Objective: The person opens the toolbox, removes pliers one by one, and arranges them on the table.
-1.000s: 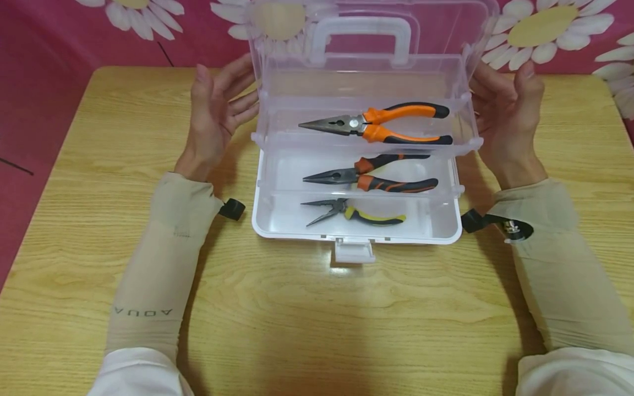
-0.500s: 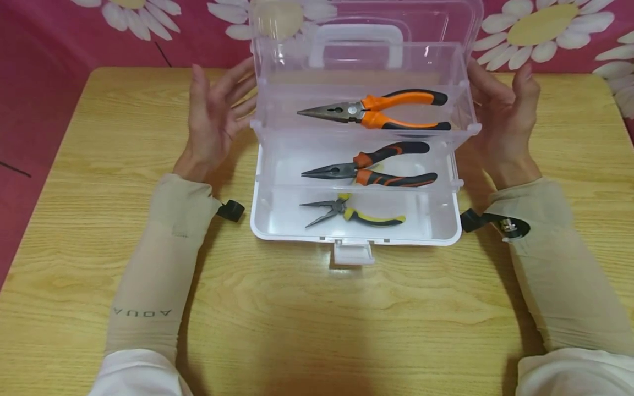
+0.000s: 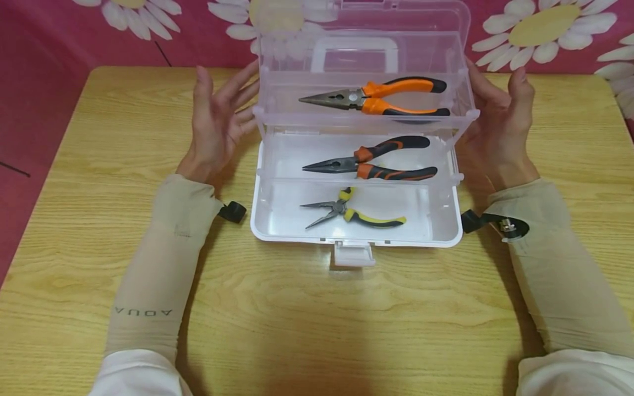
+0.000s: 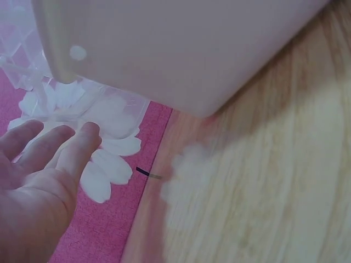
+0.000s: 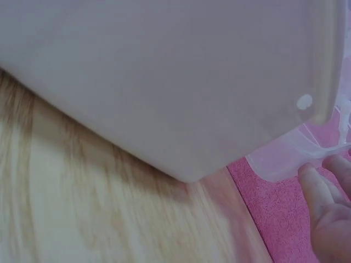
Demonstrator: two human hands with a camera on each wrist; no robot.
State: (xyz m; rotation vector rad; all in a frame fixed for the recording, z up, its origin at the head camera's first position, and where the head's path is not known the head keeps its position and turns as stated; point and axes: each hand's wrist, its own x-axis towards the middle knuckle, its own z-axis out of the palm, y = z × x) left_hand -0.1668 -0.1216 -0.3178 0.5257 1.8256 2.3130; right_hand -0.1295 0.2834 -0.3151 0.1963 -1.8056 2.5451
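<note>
A white toolbox [image 3: 277,237] stands on the table with its clear lid [image 3: 436,19] tipped back and two clear trays raised in steps. Needle-nose pliers with orange and black handles [image 3: 391,107] lie in the upper tray [image 3: 282,116]. Black-and-red-handled needle-nose pliers [image 3: 342,164] lie in the lower one. Spread yellow-and-black pliers [image 3: 378,221] rest in the base. My left hand [image 3: 213,121] has straight fingers at the raised parts' left side; my right hand [image 3: 500,129] mirrors it. Whether the fingertips touch the clear plastic, I cannot tell.
The wooden table [image 3: 317,330] carries the toolbox near its back edge. A pink cloth with white daisies [image 3: 545,27] hangs behind. The front latch [image 3: 354,254] hangs down. Black wrist mounts [image 3: 233,212] sit by both sleeves.
The lid has swung farther back, and the trays have shifted up and back with their pliers. More of the base and the yellow-handled pliers shows. My right hand has moved slightly left.
</note>
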